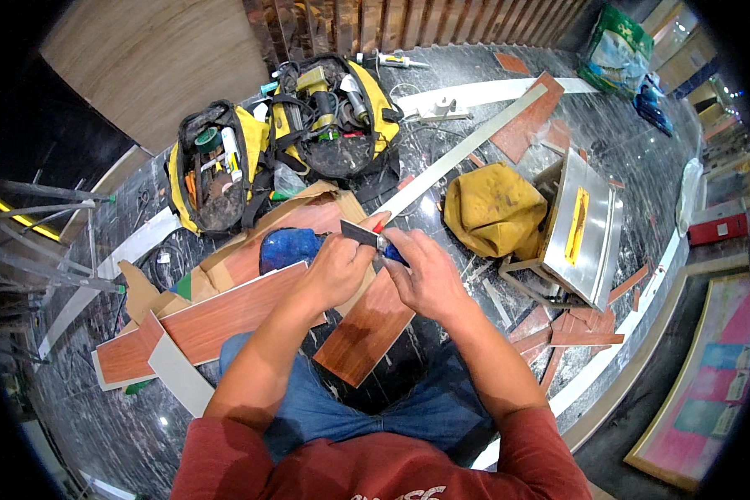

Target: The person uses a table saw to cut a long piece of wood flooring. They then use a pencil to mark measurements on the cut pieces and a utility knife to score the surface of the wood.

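Both my hands are together in the middle of the view, closed around a small tool with a dark flat blade (359,232) and a blue-and-red handle (397,252). My right hand (426,277) wraps the handle. The fingers of my left hand (339,271) pinch at the blade's base, and part of the tool is hidden by them. Below them a brown wood-look plank (365,335) lies between my knees. A long pale strip (467,150) runs from just beyond my fingers toward the upper right. Left of my left hand sits a blue bundle (289,249).
Two yellow-and-black tool bags (218,167) stand open at the upper left. A yellow-brown cloth bag (493,210) and a metal-topped table saw (586,233) are to the right, near plank offcuts (587,327). More planks (229,312) and cardboard (146,292) lie left.
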Demonstrator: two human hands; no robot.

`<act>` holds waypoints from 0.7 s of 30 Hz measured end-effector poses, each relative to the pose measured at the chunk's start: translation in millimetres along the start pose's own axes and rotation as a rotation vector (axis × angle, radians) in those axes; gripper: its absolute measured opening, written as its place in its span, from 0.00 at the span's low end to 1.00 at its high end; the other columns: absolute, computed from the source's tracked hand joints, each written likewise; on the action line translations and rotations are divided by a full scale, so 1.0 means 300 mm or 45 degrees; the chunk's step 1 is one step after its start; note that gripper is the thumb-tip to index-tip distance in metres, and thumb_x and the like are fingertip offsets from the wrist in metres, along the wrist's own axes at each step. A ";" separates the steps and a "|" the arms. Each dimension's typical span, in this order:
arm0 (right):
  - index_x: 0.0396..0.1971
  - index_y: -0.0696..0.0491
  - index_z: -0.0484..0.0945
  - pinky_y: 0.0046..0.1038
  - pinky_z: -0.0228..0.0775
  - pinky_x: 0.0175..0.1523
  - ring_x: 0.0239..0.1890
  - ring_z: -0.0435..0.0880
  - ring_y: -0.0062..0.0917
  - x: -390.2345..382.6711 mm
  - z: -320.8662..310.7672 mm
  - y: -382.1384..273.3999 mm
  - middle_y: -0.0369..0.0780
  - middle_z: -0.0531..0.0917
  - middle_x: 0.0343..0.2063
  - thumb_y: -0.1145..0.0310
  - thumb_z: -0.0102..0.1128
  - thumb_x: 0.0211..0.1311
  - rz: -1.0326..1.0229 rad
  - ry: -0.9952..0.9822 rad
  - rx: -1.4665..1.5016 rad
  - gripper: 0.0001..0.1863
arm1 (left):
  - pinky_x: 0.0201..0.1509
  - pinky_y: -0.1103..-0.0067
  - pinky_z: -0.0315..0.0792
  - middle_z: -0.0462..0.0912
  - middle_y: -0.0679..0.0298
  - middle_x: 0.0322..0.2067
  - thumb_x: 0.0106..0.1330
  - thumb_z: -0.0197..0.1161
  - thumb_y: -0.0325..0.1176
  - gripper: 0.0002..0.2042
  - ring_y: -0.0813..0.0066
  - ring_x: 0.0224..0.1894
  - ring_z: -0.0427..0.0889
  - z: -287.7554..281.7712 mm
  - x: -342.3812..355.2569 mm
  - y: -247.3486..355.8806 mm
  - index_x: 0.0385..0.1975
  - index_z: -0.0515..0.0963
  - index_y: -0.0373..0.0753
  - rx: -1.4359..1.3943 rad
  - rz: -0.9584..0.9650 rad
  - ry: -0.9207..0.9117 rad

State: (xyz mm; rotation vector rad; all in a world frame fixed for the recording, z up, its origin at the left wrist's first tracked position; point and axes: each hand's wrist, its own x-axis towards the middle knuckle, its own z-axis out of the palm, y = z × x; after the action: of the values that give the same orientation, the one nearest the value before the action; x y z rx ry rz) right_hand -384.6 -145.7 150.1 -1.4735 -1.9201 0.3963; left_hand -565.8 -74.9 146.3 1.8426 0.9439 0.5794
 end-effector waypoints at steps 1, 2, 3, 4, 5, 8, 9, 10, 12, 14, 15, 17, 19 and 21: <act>0.55 0.54 0.74 0.40 0.72 0.40 0.36 0.78 0.46 0.006 0.002 -0.004 0.47 0.76 0.35 0.72 0.66 0.59 0.021 -0.009 0.030 0.23 | 0.52 0.69 0.74 0.82 0.46 0.47 0.75 0.50 0.34 0.20 0.54 0.47 0.81 0.004 0.000 -0.014 0.63 0.72 0.34 -0.026 0.056 -0.010; 0.54 0.54 0.74 0.40 0.72 0.40 0.36 0.78 0.46 0.005 -0.001 -0.005 0.47 0.76 0.35 0.72 0.66 0.59 0.022 -0.001 0.021 0.22 | 0.50 0.69 0.74 0.82 0.49 0.45 0.75 0.49 0.35 0.21 0.59 0.43 0.80 0.010 -0.003 -0.035 0.65 0.71 0.35 -0.052 0.112 -0.020; 0.54 0.54 0.75 0.40 0.72 0.40 0.36 0.78 0.46 -0.001 -0.005 -0.006 0.47 0.76 0.35 0.72 0.66 0.58 0.023 0.008 0.011 0.22 | 0.47 0.70 0.73 0.82 0.52 0.43 0.76 0.49 0.35 0.21 0.65 0.39 0.78 0.014 -0.005 -0.049 0.66 0.69 0.36 -0.077 0.169 -0.030; 0.54 0.54 0.75 0.40 0.72 0.40 0.36 0.78 0.46 -0.004 -0.007 -0.006 0.47 0.76 0.35 0.72 0.66 0.58 0.027 0.015 0.003 0.22 | 0.47 0.70 0.74 0.83 0.51 0.43 0.76 0.49 0.35 0.20 0.63 0.39 0.79 0.019 -0.005 -0.053 0.64 0.71 0.36 -0.060 0.242 0.023; 0.53 0.54 0.75 0.40 0.72 0.40 0.37 0.78 0.46 -0.003 -0.009 -0.009 0.47 0.77 0.34 0.72 0.66 0.59 0.029 0.024 -0.017 0.22 | 0.47 0.69 0.74 0.84 0.50 0.43 0.76 0.49 0.35 0.19 0.62 0.38 0.80 0.026 -0.004 -0.054 0.61 0.73 0.35 -0.042 0.315 0.076; 0.53 0.54 0.74 0.41 0.73 0.40 0.37 0.79 0.45 -0.007 -0.020 -0.017 0.46 0.77 0.34 0.70 0.65 0.59 0.038 0.055 -0.066 0.21 | 0.45 0.69 0.75 0.84 0.47 0.41 0.76 0.50 0.36 0.16 0.56 0.37 0.83 0.005 -0.002 -0.019 0.52 0.79 0.33 -0.020 0.265 0.018; 0.53 0.54 0.74 0.41 0.74 0.40 0.36 0.79 0.45 -0.009 -0.024 -0.014 0.46 0.77 0.34 0.70 0.65 0.59 0.040 0.070 -0.076 0.22 | 0.46 0.69 0.75 0.84 0.47 0.42 0.76 0.51 0.36 0.15 0.55 0.39 0.83 -0.003 -0.001 -0.003 0.50 0.80 0.32 -0.017 0.210 -0.018; 0.53 0.54 0.74 0.41 0.74 0.40 0.36 0.79 0.45 -0.007 -0.026 -0.013 0.46 0.77 0.34 0.70 0.65 0.59 0.037 0.087 -0.084 0.22 | 0.48 0.68 0.75 0.84 0.46 0.43 0.75 0.52 0.36 0.15 0.53 0.41 0.84 -0.015 -0.003 0.014 0.48 0.80 0.31 -0.010 0.153 -0.050; 0.54 0.54 0.74 0.41 0.74 0.40 0.36 0.79 0.45 -0.006 -0.026 -0.013 0.46 0.77 0.34 0.71 0.65 0.58 0.032 0.110 -0.102 0.22 | 0.54 0.68 0.75 0.83 0.44 0.49 0.74 0.54 0.35 0.16 0.50 0.50 0.84 -0.020 -0.003 0.034 0.49 0.80 0.29 0.007 0.052 -0.073; 0.54 0.54 0.74 0.41 0.74 0.40 0.36 0.80 0.45 -0.005 -0.029 -0.019 0.47 0.77 0.34 0.71 0.65 0.59 0.044 0.102 -0.120 0.22 | 0.51 0.69 0.76 0.84 0.45 0.46 0.74 0.56 0.37 0.15 0.51 0.47 0.85 -0.022 -0.002 0.039 0.48 0.81 0.31 0.040 0.033 -0.061; 0.54 0.54 0.74 0.41 0.74 0.40 0.36 0.80 0.46 -0.002 -0.035 -0.026 0.47 0.77 0.34 0.72 0.65 0.59 0.061 0.083 -0.131 0.21 | 0.49 0.69 0.76 0.84 0.46 0.45 0.74 0.57 0.38 0.15 0.52 0.45 0.86 -0.023 -0.003 0.039 0.47 0.82 0.32 0.056 0.024 -0.056; 0.54 0.54 0.74 0.41 0.74 0.41 0.36 0.80 0.46 0.003 -0.045 0.003 0.47 0.78 0.35 0.72 0.64 0.60 0.137 0.174 -0.152 0.21 | 0.41 0.69 0.75 0.84 0.50 0.33 0.75 0.56 0.39 0.15 0.60 0.34 0.83 -0.018 -0.014 0.033 0.45 0.82 0.32 0.025 0.017 0.047; 0.54 0.53 0.74 0.40 0.74 0.41 0.37 0.80 0.45 0.013 -0.073 0.092 0.47 0.78 0.36 0.71 0.64 0.60 0.256 0.395 -0.175 0.21 | 0.38 0.70 0.75 0.83 0.53 0.28 0.75 0.55 0.39 0.15 0.65 0.29 0.81 -0.020 -0.027 0.035 0.47 0.81 0.33 -0.003 -0.017 0.071; 0.53 0.54 0.74 0.40 0.74 0.43 0.38 0.80 0.45 -0.005 -0.095 0.104 0.47 0.79 0.37 0.72 0.63 0.61 0.204 0.296 -0.168 0.20 | 0.40 0.71 0.75 0.84 0.55 0.29 0.75 0.54 0.37 0.15 0.69 0.32 0.82 -0.037 -0.039 0.041 0.51 0.80 0.34 -0.027 -0.078 0.015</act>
State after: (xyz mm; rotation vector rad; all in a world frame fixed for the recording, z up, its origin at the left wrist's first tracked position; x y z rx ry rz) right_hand -342.4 -141.8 151.5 -1.6863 -1.6779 0.1628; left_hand -576.4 -81.4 162.2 1.7873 0.9948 0.5610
